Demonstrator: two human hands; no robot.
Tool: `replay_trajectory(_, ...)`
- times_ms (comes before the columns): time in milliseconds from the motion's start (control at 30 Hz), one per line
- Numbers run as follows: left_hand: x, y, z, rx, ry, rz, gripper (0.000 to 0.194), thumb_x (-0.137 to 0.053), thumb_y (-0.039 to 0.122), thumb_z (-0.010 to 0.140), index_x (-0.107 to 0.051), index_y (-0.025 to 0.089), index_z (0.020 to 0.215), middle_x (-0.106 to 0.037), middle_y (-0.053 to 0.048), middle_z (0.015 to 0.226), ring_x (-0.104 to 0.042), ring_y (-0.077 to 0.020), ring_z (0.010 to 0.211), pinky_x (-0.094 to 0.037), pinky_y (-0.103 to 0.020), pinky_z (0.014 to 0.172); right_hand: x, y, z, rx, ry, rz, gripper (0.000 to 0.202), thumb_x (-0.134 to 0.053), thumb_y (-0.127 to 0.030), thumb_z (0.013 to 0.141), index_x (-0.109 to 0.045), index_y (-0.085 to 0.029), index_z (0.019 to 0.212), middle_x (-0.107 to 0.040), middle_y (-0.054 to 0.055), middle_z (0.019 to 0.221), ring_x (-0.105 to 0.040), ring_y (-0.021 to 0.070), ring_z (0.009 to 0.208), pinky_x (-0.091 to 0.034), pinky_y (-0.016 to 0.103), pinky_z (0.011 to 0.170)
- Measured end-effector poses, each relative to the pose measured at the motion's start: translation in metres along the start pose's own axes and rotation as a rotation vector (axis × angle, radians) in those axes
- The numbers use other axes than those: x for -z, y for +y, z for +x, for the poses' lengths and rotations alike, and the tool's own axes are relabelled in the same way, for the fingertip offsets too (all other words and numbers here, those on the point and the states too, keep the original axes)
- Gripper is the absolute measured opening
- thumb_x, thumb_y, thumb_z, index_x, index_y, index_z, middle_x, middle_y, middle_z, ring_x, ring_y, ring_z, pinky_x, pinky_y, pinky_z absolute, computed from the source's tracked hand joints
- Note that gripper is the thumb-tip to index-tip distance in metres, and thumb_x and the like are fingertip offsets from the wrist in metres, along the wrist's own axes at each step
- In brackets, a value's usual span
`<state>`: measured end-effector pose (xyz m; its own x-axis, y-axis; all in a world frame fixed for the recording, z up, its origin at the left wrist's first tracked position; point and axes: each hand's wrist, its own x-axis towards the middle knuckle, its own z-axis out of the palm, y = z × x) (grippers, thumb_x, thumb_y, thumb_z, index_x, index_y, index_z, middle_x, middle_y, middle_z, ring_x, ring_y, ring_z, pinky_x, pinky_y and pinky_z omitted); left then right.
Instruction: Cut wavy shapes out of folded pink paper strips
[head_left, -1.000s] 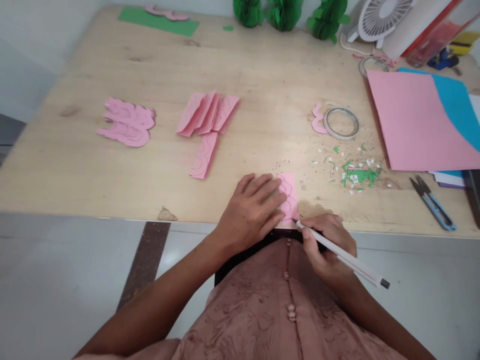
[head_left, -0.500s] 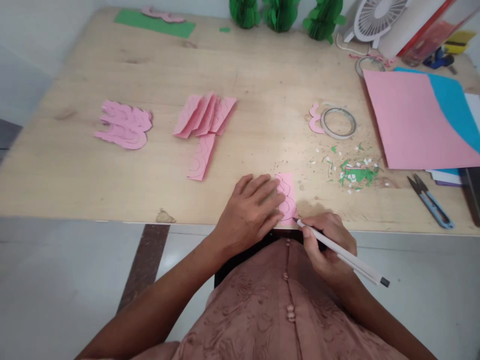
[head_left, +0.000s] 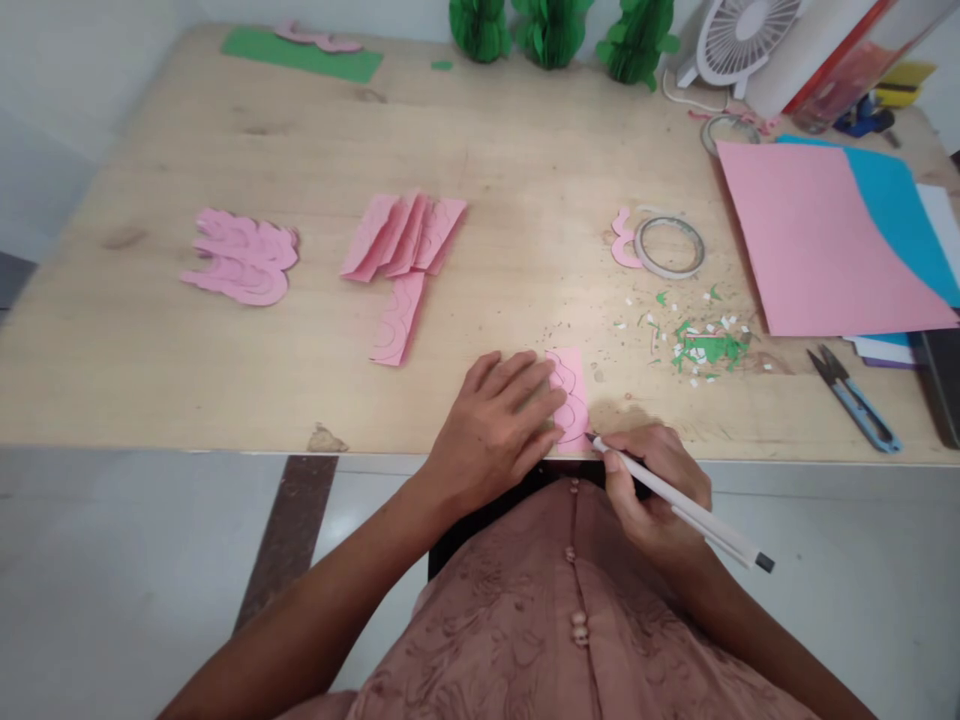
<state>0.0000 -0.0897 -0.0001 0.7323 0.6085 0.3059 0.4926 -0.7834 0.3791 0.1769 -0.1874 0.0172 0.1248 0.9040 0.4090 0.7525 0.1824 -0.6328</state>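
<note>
Strip: the pink strip (head_left: 571, 400) lies at lower center of the frame, by the front edge of the table (head_left: 525, 150), with looping lines on it.
Left hand: our left hand (head_left: 491, 430) is laid out flat, fingers apart, fingertips over the strip's left side; it grips nothing, so we should press evenly to stop any slip.
Right hand: our right hand (head_left: 660, 480) has thumb and fingers closed around the pen (head_left: 690, 507); a light pinch should steer best.
Pen tip: it sits at the strip's lower right margin; we cannot tell if it touches the paper.
Loops: we would do well to draw each in one smooth sweep, clear of our fingertips.
Table edge: with the strip so near it, a little more wood under our wrist might steady the line.
</note>
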Motion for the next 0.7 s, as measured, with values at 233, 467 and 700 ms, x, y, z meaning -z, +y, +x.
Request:
replay_trajectory(233,-0.0003,-0.0002,-0.0008,0.001,-0.003,-0.002,0.026,-0.053,0.03,0.092,-0.062,0.021,0.114,-0.057,-0.008,0.136,-0.046,-0.0268,0.13,-0.033,-0.048,0.109,0.0002,0.0018,0.0007,0.002,-0.002,-0.01,0.009,-0.057,-0.01,0.083,-0.062,-0.018,0.084,-0.067,0.004,0.072,-0.06,0.0174,0.068,-0.046,0.033,0.066)
replay_trajectory(467,0.0004,0.0002,0.0,-0.006,-0.002,0.0,0.025,-0.053,0.029,0.092,-0.061,0.02,0.114,-0.058,-0.008,0.135,-0.047,-0.0267,0.129,-0.033,-0.048,0.109,0.0002,0.0025,0.0012,-0.008,0.004,-0.017,0.01,-0.057,-0.011,0.084,-0.063,-0.019,0.085,-0.067,0.003,0.072,-0.06,0.0172,0.067,-0.046,0.033,0.065)
replay_trajectory(700,0.0003,0.0001,-0.0005,-0.003,-0.005,0.008,0.026,-0.053,0.03,0.092,-0.061,0.021,0.115,-0.057,-0.007,0.136,-0.046,-0.027,0.13,-0.033,-0.048,0.109,-0.0007,0.0036,0.002,-0.011,0.019,-0.022,0.009,-0.058,-0.011,0.084,-0.064,-0.018,0.085,-0.068,0.003,0.072,-0.061,0.0172,0.067,-0.047,0.032,0.066)
